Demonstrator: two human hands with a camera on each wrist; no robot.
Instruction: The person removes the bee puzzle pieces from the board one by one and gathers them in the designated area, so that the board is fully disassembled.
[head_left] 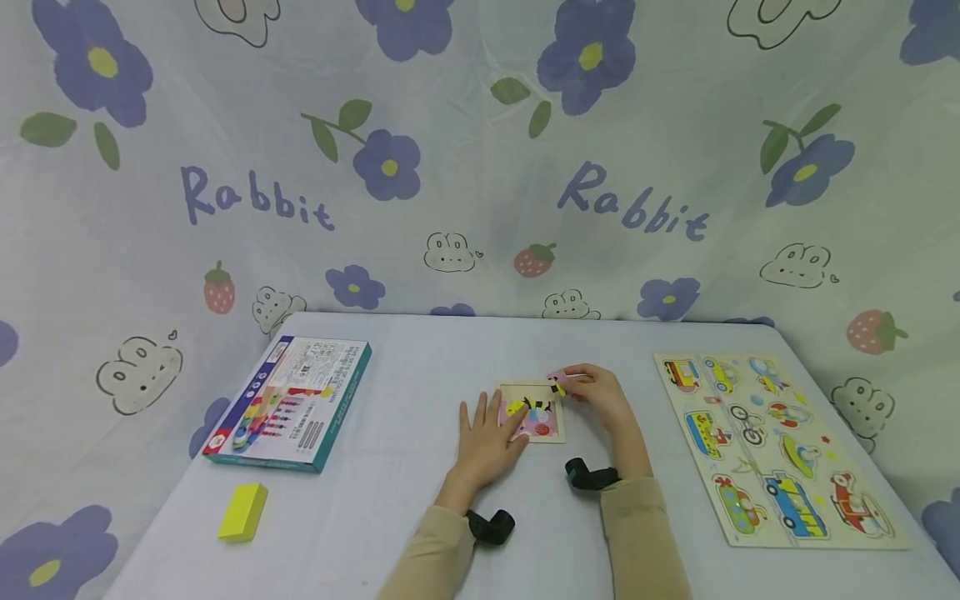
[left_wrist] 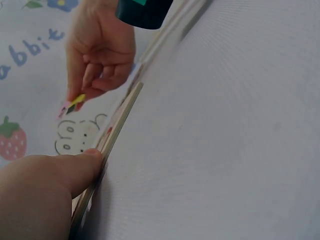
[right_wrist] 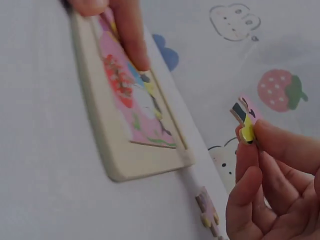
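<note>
A small square wooden jigsaw puzzle (head_left: 542, 427) with a pale frame lies mid-table, its pink picture partly filled in. My left hand (head_left: 486, 442) rests on its left side with fingers spread; in the left wrist view the thumb (left_wrist: 82, 170) presses the frame's edge. Beyond the puzzle's upper right corner, my right hand (head_left: 600, 396) pinches a puzzle piece (right_wrist: 245, 120) coloured pink, yellow and black between thumb and fingers, held above the table. Another loose piece (right_wrist: 207, 212) lies beside the frame in the right wrist view.
To the left lie a flat picture box (head_left: 300, 404) and a yellow block (head_left: 243, 512). A large wooden board with vehicle pictures (head_left: 765, 442) occupies the right side. Behind the white table hangs a printed cloth (head_left: 480, 167). Both wrists wear black camera mounts (head_left: 491, 527).
</note>
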